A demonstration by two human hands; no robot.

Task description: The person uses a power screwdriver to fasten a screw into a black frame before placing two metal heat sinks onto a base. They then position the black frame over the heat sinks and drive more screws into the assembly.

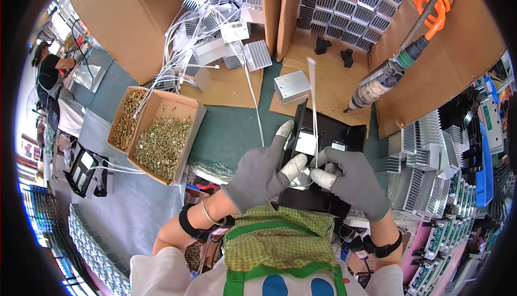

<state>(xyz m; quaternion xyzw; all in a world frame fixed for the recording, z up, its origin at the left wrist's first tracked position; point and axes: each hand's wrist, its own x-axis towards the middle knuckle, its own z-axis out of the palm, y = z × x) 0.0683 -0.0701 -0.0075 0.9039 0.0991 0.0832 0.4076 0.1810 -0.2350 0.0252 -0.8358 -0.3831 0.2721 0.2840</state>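
gripping the black casing (329, 129) by its left edge, the left hand (261, 172) is holding it beneath both hands; the right hand (353, 180), nearer the white cable (313, 97), is pinching it (grip partly hidden), the cable running away from the body.

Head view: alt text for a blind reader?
Gloved left hand and right hand work at a black housing, a white cable between them. Around lie finned metal heatsinks and a cardboard box of brass-coloured fasteners; a power driver hangs at right.

Close fisheye view from the head, down onto the workbench (223, 129)
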